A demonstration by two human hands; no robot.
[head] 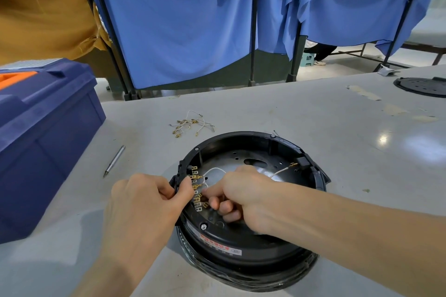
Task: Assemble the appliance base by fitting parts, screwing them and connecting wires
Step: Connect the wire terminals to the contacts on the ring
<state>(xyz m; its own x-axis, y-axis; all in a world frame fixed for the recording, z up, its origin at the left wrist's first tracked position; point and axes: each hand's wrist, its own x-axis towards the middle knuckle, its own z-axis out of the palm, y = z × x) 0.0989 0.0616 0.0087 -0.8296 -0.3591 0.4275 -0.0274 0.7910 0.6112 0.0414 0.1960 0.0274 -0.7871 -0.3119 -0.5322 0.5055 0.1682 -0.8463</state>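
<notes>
The round black appliance base lies open-side up on the grey table, a metal plate inside it. A row of brass terminals lines its left inner wall. My left hand grips the black terminal block on the base's left rim. My right hand reaches inside and pinches the end of a white wire against the terminals. A second white wire runs to a black connector on the right rim.
A bundle of spare white wires with brass ends lies beyond the base. A screwdriver bit lies to the left. A blue toolbox stands at the far left. A black round lid sits at the back right.
</notes>
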